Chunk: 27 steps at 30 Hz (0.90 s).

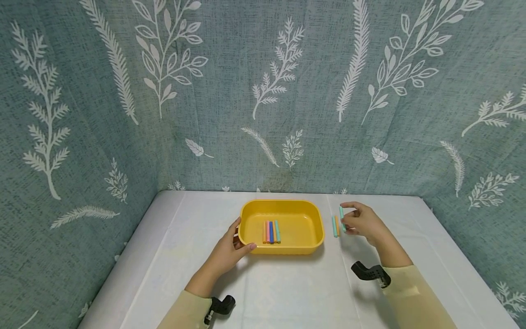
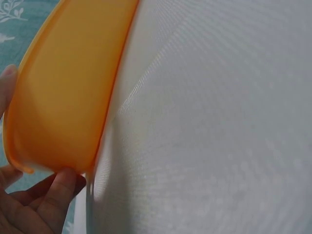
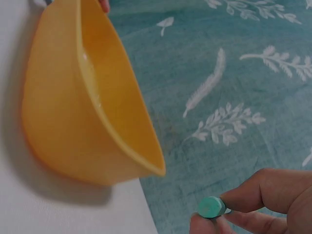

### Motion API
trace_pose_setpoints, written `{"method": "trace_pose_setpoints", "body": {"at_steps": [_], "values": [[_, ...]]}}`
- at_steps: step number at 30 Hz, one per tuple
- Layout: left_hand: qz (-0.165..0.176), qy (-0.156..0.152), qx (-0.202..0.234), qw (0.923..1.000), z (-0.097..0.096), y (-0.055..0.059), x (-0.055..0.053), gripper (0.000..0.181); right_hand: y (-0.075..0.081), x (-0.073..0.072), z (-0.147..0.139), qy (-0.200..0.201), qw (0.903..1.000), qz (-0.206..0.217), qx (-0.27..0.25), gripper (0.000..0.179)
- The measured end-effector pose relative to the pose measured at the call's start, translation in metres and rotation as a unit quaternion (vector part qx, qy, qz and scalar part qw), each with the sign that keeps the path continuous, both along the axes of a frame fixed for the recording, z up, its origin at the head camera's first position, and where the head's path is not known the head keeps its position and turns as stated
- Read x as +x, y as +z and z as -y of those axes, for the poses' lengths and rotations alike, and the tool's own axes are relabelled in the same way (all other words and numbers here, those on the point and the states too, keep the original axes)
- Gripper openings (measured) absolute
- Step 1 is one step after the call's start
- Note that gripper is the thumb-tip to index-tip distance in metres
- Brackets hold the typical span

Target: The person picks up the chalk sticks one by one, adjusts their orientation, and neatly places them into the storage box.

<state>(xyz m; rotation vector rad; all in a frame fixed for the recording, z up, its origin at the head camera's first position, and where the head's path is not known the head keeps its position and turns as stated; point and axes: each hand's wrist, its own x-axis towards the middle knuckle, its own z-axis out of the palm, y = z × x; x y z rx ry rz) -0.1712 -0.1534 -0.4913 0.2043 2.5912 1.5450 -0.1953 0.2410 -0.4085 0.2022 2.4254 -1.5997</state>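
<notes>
A yellow plastic basin [image 1: 302,250] stands on the white-covered table. My left hand [image 1: 228,246] grips its left end, the thumb over the near rim and the other fingers around the outer wall. In the basin, several chalk sticks [image 1: 271,232] in orange, pink, blue and green lie side by side. To the right of it, my right hand [image 1: 363,222] pinches a green chalk stick [image 3: 211,207] between thumb and fingers. Beside that hand, a green chalk stick [image 1: 334,226] and an orange chalk stick [image 1: 337,225] lie together on the cloth.
A white cloth [image 1: 296,292] covers the table. Behind and at both sides hangs a blue-green curtain [image 1: 230,137] with white leaf prints. Each wrist wears a black camera mount, one on the left [image 1: 222,305] and one on the right [image 1: 370,273].
</notes>
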Motion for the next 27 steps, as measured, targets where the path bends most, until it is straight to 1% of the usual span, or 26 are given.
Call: {"method": "trace_pose_setpoints", "body": {"at_steps": [9, 18, 27], "values": [[0.0, 0.002, -0.001, 1.0, 0.0, 0.0, 0.0, 0.099, 0.008, -0.004, 0.02, 0.02, 0.9981, -0.005, -0.058, 0.058], [-0.001, 0.002, -0.006, 1.0, 0.0, 0.001, 0.001, 0.099, 0.009, -0.011, 0.04, 0.021, 0.9976, -0.008, -0.065, 0.056], [0.0, 0.002, -0.007, 1.0, 0.001, 0.001, 0.001, 0.099, 0.008, -0.015, 0.057, 0.033, 0.9968, -0.001, -0.073, 0.055]]}}
